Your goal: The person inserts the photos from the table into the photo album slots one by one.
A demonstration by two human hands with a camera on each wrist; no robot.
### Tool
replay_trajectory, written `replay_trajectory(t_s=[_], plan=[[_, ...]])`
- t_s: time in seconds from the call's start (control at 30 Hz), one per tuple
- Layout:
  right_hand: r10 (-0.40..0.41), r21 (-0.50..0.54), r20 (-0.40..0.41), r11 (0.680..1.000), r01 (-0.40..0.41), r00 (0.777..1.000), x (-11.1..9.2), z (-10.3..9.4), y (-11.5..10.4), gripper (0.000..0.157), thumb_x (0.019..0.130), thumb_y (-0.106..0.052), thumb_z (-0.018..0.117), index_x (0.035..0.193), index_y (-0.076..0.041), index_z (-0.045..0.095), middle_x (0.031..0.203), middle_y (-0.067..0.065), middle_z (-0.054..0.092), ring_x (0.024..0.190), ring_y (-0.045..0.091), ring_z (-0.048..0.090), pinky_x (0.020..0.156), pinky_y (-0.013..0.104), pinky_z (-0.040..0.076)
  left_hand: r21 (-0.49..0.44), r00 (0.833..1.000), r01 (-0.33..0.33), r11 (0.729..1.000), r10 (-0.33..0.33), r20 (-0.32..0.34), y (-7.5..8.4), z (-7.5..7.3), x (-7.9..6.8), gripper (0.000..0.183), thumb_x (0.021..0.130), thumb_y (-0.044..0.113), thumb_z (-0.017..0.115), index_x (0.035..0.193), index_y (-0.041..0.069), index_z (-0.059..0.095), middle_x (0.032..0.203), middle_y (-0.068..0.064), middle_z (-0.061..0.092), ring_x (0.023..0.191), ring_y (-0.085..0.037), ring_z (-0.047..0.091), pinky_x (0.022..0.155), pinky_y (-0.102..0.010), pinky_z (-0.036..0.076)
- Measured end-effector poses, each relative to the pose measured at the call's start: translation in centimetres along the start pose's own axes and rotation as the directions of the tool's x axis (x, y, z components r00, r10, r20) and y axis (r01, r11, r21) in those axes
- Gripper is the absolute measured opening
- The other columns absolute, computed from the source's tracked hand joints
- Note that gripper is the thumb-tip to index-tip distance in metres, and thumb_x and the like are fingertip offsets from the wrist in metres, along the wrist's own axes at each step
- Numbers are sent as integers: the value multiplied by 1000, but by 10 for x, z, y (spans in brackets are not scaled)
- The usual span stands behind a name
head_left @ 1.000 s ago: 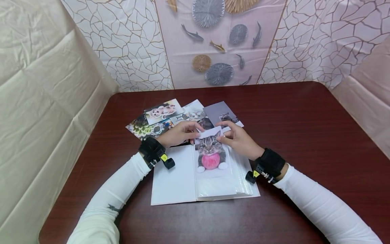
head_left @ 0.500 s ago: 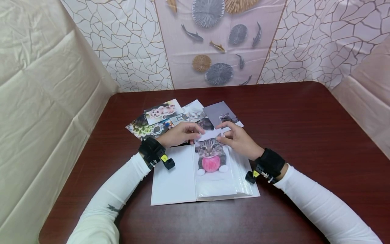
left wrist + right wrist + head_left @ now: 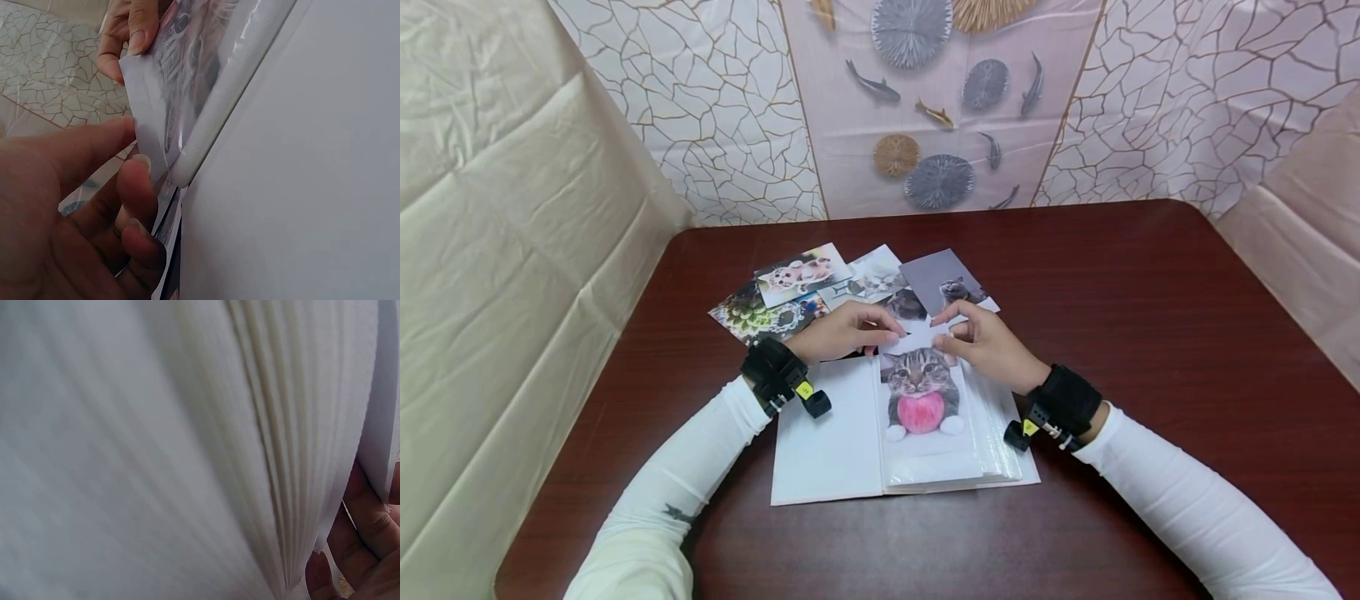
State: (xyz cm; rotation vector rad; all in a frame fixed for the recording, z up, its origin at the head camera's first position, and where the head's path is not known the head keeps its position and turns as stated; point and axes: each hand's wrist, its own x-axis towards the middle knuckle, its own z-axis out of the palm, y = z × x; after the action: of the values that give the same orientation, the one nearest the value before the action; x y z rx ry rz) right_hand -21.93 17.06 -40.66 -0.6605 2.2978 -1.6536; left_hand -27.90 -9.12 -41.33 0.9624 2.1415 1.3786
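Note:
A photo print of a tabby cat with a pink ball lies mostly inside a clear sleeve of an open white photo album. Its white top edge sticks out above the sleeve. My left hand holds the top left part of that edge between thumb and fingers. At the top right, my right hand pinches the print, its thumb on the front face in the left wrist view. The right wrist view shows the album's stacked pages fanned beside the right fingers.
Behind the album several loose photos overlap: a succulent print, a pinkish animal print, a pale one and a grey cat print. The dark red table meets patterned cloth at the back.
The cat photo has slid down toward me, deeper into the sleeve, and less of its top sticks out. Both hands have moved slightly down with its edge.

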Motion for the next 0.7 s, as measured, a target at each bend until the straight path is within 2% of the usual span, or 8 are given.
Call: replay_trajectory(t_s=[0.2,0.33,0.43,0.7], plan=[[4,-8,-3,1000,-4,1000,-1,0,1,25,96,-17,56,116,-2,48,71,17,55,52,19,24,54,35,22,41,999,37,998,-37,6,2,1,0,27,99,21,51,111,6,70,93,-15,64,69,-32,51,60,-30,38],[1,-16,-20,1000,-1,1000,0,1,1,20,95,-15,57,109,-2,52,65,16,49,53,18,22,54,35,22,43,999,33,999,-34,24,3,2,1,29,101,20,48,110,3,70,92,-17,64,70,-34,50,59,-28,35],[-2,-24,-30,1000,1,1000,0,2,0,17,95,-14,58,105,-2,53,62,14,47,54,17,22,54,33,23,51,999,29,998,-31,32,4,2,1,30,101,23,48,109,6,71,91,-15,64,69,-32,51,60,-27,35],[0,-34,-29,999,-1,1000,0,0,-1,16,95,-15,57,103,-2,55,80,15,65,58,17,35,56,32,27,67,999,2,998,-5,45,4,2,1,29,100,26,49,105,11,72,102,-6,67,68,-26,53,63,-29,39]])
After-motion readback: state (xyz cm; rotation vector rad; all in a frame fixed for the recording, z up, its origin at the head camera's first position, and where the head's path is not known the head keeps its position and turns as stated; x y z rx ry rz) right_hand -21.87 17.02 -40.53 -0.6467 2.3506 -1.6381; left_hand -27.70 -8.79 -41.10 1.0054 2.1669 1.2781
